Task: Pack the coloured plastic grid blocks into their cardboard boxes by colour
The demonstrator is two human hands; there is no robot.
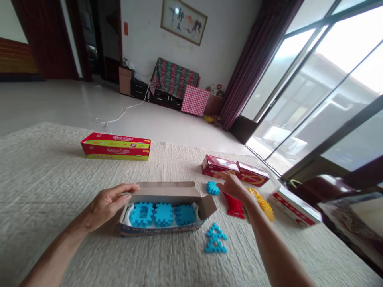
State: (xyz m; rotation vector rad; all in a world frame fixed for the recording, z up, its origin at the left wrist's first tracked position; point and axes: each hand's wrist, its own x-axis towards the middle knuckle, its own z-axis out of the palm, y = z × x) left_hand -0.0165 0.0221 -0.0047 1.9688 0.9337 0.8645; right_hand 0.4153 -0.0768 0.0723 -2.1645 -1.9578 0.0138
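An open cardboard box [167, 189] lies on the cream quilted cover, its lid folded back. Inside, on a white lining, are blue interlocking plastic pieces [164, 215] in three groups. My left hand [109, 203] grips the box's left end between thumb and fingers. Over to the right, my right hand [230, 184] is stretched out with thumb and fingers apart, beside a round blue toothed piece [212, 187] and above red interlocking pieces [235, 207]. Nothing shows between its fingers. Blue triangular pieces [216, 240] lie to the right of the box.
Yellow pieces [261, 204] lie right of my right forearm. Two dark red boxes [253, 173] stand behind my right hand, and a white-and-red box [296, 206] is farther right. A red-and-green box [116, 147] sits at the back left. Tall windows [314, 91] line the right side.
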